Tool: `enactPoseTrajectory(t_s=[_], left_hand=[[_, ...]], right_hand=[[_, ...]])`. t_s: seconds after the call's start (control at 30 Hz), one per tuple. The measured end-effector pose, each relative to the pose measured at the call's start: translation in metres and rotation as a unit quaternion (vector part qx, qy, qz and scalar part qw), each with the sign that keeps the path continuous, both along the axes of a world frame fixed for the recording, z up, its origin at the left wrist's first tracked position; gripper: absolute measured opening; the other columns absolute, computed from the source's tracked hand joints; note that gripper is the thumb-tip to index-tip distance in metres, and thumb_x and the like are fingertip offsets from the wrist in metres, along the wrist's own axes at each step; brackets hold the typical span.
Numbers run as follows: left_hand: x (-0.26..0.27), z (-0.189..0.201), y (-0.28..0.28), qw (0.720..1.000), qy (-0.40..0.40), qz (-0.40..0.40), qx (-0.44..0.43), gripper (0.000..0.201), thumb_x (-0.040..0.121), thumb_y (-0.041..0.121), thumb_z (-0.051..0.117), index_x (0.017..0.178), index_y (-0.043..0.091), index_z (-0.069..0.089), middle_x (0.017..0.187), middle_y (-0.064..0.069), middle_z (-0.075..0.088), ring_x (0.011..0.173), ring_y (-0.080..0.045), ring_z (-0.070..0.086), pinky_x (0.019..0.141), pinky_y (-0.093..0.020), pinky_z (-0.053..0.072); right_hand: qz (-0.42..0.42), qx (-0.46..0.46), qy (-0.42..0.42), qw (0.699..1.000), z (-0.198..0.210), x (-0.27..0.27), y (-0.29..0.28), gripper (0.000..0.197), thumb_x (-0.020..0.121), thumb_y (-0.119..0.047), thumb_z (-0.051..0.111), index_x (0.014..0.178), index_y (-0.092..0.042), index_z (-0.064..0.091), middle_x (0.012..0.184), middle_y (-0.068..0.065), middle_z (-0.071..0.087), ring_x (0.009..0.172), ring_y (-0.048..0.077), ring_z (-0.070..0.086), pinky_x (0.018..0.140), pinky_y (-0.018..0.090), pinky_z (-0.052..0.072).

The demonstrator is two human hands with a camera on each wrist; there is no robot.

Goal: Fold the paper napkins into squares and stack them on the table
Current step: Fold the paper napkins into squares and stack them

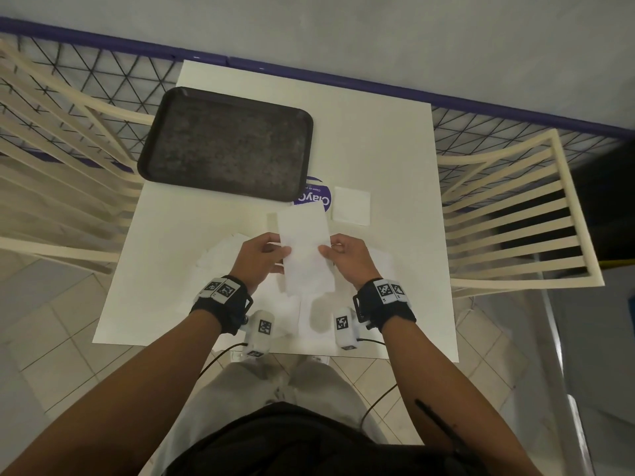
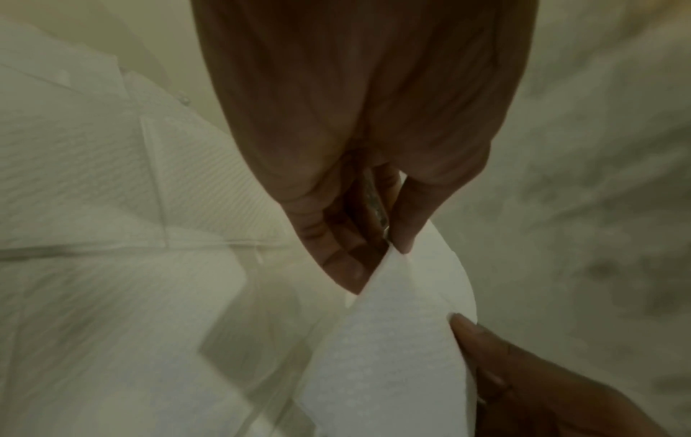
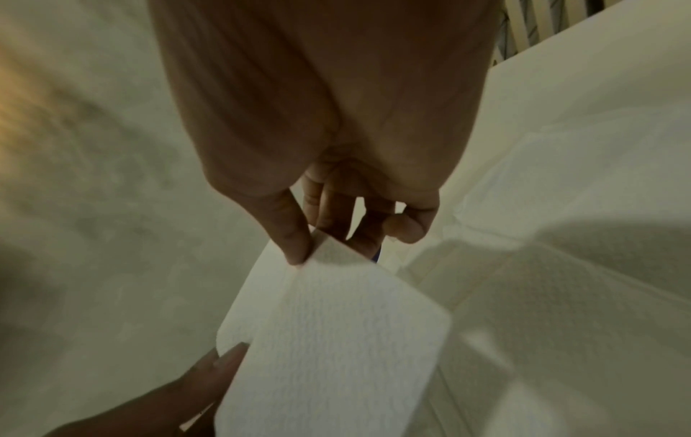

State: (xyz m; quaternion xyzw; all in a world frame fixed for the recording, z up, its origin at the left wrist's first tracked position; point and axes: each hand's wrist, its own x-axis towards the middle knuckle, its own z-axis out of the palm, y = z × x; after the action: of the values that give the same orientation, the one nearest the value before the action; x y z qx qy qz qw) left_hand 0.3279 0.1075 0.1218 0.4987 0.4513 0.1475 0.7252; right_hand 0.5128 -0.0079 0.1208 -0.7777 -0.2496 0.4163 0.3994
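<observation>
A white paper napkin (image 1: 304, 250), folded into a long strip, hangs in the air above the near middle of the table. My left hand (image 1: 271, 252) pinches its left edge between thumb and fingers. My right hand (image 1: 335, 250) pinches its right edge the same way. The left wrist view shows the napkin (image 2: 392, 349) under my left hand (image 2: 389, 248), with the other hand's thumb on it. The right wrist view shows the napkin (image 3: 336, 340) nipped by my right hand (image 3: 306, 245). A folded square napkin (image 1: 351, 205) lies on the table to the right. Unfolded napkins (image 1: 220, 255) lie beneath my hands.
A dark empty tray (image 1: 226, 146) sits at the far left of the white table (image 1: 395, 149). A round purple sticker (image 1: 314, 195) lies beside the tray, partly covered. Cream slatted chairs (image 1: 515, 207) stand on both sides, with a wire fence behind.
</observation>
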Motion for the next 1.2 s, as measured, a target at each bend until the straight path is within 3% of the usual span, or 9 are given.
enactPoseTrajectory(t_s=[0.13,0.23,0.43,0.6,0.7,0.87,1.07,1.13,1.2], left_hand=[[0.000,0.000,0.003,1.000,-0.009,0.001,-0.004,0.010,0.093,0.000,0.067,0.094,0.008,0.073,0.098,-0.017,0.077,0.088,-0.030,0.073,0.079,-0.041,0.059],[-0.001,0.000,0.005,1.000,-0.013,0.010,-0.003,0.011,0.092,-0.002,0.067,0.095,0.005,0.075,0.100,-0.015,0.077,0.094,-0.031,0.074,0.084,-0.042,0.060],[-0.001,0.006,0.004,1.000,-0.015,0.001,0.003,0.023,0.091,-0.008,0.060,0.095,0.005,0.080,0.106,-0.012,0.078,0.102,-0.028,0.073,0.090,-0.037,0.059],[-0.002,0.008,0.003,1.000,-0.019,0.002,-0.005,0.035,0.091,-0.012,0.048,0.096,0.003,0.079,0.109,-0.013,0.077,0.104,-0.027,0.072,0.089,-0.037,0.058],[-0.001,0.009,0.003,0.999,-0.021,0.021,-0.014,0.029,0.092,-0.006,0.050,0.101,0.002,0.077,0.101,-0.014,0.075,0.091,-0.026,0.070,0.085,-0.039,0.059],[0.001,-0.002,0.003,0.999,0.024,0.023,0.038,0.014,0.092,0.014,0.075,0.105,0.009,0.077,0.098,-0.012,0.078,0.088,-0.022,0.073,0.085,-0.039,0.062],[0.002,-0.004,0.003,0.990,0.073,-0.017,0.119,0.010,0.096,0.018,0.070,0.094,0.011,0.078,0.093,-0.006,0.078,0.083,-0.024,0.071,0.078,-0.038,0.063],[0.002,-0.001,0.002,0.981,0.091,-0.052,0.164,0.013,0.098,0.022,0.068,0.096,0.012,0.077,0.090,-0.004,0.077,0.081,-0.025,0.072,0.074,-0.035,0.063],[0.002,0.002,0.000,0.970,0.104,-0.083,0.202,0.014,0.099,0.025,0.066,0.096,0.015,0.075,0.086,-0.002,0.075,0.076,-0.022,0.071,0.070,-0.030,0.060]], right_hand=[[-0.034,0.022,0.025,0.999,0.003,-0.002,-0.001,0.015,0.091,-0.018,0.073,0.096,-0.004,0.072,0.072,0.002,0.069,0.062,0.013,0.057,0.062,0.022,0.045],[-0.049,0.052,0.030,0.997,0.008,-0.003,-0.002,0.014,0.092,-0.007,0.067,0.106,-0.005,0.069,0.073,0.001,0.069,0.058,0.010,0.056,0.058,0.016,0.044],[-0.072,0.065,0.058,0.994,0.010,-0.004,0.000,0.029,0.090,0.009,0.051,0.092,-0.012,0.071,0.084,-0.001,0.071,0.066,0.013,0.058,0.058,0.022,0.043],[-0.106,0.069,0.124,0.984,0.011,-0.004,0.003,0.031,0.090,-0.006,0.048,0.089,-0.009,0.078,0.090,0.005,0.074,0.077,0.023,0.063,0.067,0.032,0.047],[-0.092,0.065,0.077,0.991,0.009,-0.004,0.001,0.015,0.091,-0.014,0.063,0.095,-0.013,0.078,0.090,0.002,0.075,0.081,0.019,0.065,0.069,0.035,0.051],[-0.070,0.085,0.050,0.993,0.009,-0.007,0.001,0.018,0.088,-0.005,0.069,0.103,-0.015,0.073,0.069,-0.007,0.064,0.073,0.013,0.059,0.066,0.029,0.048],[-0.001,0.063,-0.031,0.998,0.015,-0.011,0.008,0.018,0.086,-0.025,0.076,0.103,-0.030,0.076,0.088,-0.010,0.068,0.084,0.010,0.062,0.080,0.021,0.046],[0.055,0.059,-0.081,0.993,0.020,-0.015,0.012,0.015,0.085,-0.033,0.078,0.100,-0.029,0.077,0.100,-0.015,0.072,0.095,0.004,0.064,0.082,0.016,0.046],[0.085,0.062,-0.109,0.988,0.022,-0.021,0.016,0.012,0.085,-0.034,0.079,0.094,-0.026,0.078,0.097,-0.016,0.074,0.096,-0.001,0.064,0.084,0.013,0.045]])
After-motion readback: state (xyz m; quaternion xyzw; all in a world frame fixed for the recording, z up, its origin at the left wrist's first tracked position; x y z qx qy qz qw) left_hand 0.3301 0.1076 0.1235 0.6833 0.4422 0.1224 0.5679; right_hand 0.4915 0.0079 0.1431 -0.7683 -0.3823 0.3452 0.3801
